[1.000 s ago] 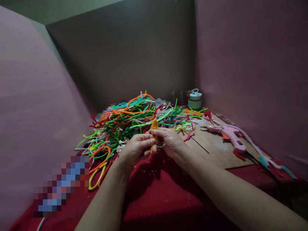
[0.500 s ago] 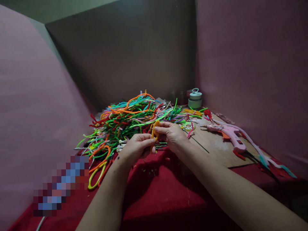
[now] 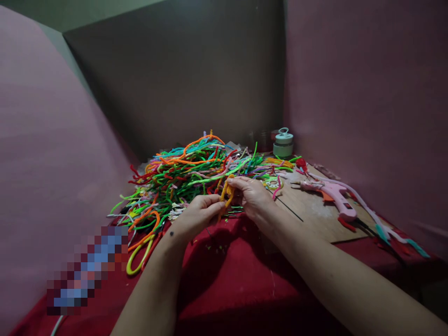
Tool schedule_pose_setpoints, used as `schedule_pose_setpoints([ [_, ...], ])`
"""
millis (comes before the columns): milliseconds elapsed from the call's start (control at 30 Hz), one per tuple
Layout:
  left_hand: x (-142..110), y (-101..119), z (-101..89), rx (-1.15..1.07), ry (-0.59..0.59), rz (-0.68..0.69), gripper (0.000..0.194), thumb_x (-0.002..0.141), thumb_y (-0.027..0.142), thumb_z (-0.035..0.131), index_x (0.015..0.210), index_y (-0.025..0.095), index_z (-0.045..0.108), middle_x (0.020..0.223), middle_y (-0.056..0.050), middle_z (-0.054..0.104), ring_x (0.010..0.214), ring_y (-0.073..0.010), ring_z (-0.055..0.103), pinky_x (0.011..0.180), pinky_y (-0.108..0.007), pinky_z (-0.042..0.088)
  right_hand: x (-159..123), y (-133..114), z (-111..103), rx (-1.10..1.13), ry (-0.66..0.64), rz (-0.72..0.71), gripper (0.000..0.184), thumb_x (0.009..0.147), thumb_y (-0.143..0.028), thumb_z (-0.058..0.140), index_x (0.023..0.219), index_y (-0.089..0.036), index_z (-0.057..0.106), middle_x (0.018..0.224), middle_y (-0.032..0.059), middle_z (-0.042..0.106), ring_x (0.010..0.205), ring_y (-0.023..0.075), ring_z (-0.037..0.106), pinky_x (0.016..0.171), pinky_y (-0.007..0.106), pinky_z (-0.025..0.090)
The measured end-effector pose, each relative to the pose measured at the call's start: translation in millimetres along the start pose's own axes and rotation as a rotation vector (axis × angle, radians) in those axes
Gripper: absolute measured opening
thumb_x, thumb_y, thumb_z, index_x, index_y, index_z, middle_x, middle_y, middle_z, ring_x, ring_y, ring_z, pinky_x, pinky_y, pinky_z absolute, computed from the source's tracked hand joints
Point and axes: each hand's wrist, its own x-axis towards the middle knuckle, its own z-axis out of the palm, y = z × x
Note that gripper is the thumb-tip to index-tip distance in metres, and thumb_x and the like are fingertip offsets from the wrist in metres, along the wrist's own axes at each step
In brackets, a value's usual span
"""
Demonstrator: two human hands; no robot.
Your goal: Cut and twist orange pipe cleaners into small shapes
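Note:
Between my two hands is a yellow-orange pipe cleaner (image 3: pixel 228 191), bent into loops. My left hand (image 3: pixel 202 212) pinches its lower end between thumb and fingers. Thumb and forefinger of my right hand (image 3: pixel 249 193) close on its upper part. Behind my hands rises a big tangled heap of pipe cleaners (image 3: pixel 189 172) in green, orange, red, blue and pink. A small bundle of pale-tipped stems (image 3: pixel 177 211) lies just left of my left hand.
On the right, a pink glue gun (image 3: pixel 332 193) rests on a wooden board (image 3: pixel 315 219). Yellow-handled scissors (image 3: pixel 135 263) lie at left on the red cloth (image 3: pixel 224 280). A pale green lidded jar (image 3: pixel 283 142) stands behind. Walls enclose the table on several sides.
The yellow-orange pipe cleaner has turned, and its loops now look more open. My right fingers have shifted slightly on its upper part; my left hand stays nearly in place.

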Motion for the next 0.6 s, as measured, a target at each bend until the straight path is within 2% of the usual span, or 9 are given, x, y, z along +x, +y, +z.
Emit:
schedule_pose_setpoints([
  [100, 1, -1, -1.0, 0.076, 0.056, 0.018, 0.018, 0.070, 0.032, 0.054, 0.068, 0.015, 0.060, 0.047, 0.006, 0.039, 0.040, -0.0045, 0.027, 0.037, -0.018, 0.017, 4, -2, -1, 0.042, 0.072, 0.022, 0.008, 0.062, -0.018, 0.061, 0.062, -0.015, 0.054, 0.050, -0.0038, 0.055, 0.040, 0.0078, 0.049, 0.041, 0.021, 0.041],
  [233, 4, -3, -1.1, 0.114, 0.141, -0.004, 0.020, 0.070, 0.028, 0.052, 0.075, 0.013, 0.063, 0.044, 0.007, 0.039, 0.037, -0.0042, 0.027, 0.035, -0.017, 0.018, 8, -4, -3, 0.050, 0.115, 0.021, 0.006, 0.066, -0.017, 0.059, 0.066, -0.015, 0.054, 0.050, -0.0041, 0.056, 0.037, 0.0073, 0.049, 0.037, 0.018, 0.038],
  [367, 4, -2, 1.3, -0.077, 0.102, -0.036, 0.025, 0.072, 0.030, 0.053, 0.091, 0.015, 0.058, 0.047, 0.007, 0.047, 0.033, -0.0033, 0.030, 0.034, -0.015, 0.020, 8, -4, -3, 0.096, 0.092, 0.030, 0.005, 0.068, -0.016, 0.059, 0.068, -0.015, 0.055, 0.051, -0.0037, 0.058, 0.035, 0.0071, 0.049, 0.034, 0.017, 0.036],
  [500, 2, -2, 2.8, -0.170, 0.091, -0.063, 0.024, 0.074, 0.032, 0.052, 0.092, 0.016, 0.052, 0.047, 0.005, 0.051, 0.030, -0.0040, 0.033, 0.030, -0.013, 0.020, 10, -1, -3, 0.208, 0.112, 0.005, 0.006, 0.067, -0.012, 0.060, 0.065, -0.014, 0.055, 0.049, -0.0043, 0.056, 0.038, 0.0067, 0.048, 0.035, 0.017, 0.036],
  [600, 1, -3, 0.0, -0.220, 0.054, -0.003, 0.032, 0.077, 0.034, 0.051, 0.104, 0.017, 0.050, 0.053, 0.003, 0.056, 0.033, -0.0053, 0.038, 0.029, -0.013, 0.022, 14, 1, -5, 0.288, 0.114, -0.003, 0.009, 0.066, -0.010, 0.060, 0.062, -0.014, 0.053, 0.048, -0.0048, 0.054, 0.039, 0.0065, 0.047, 0.036, 0.018, 0.035],
])
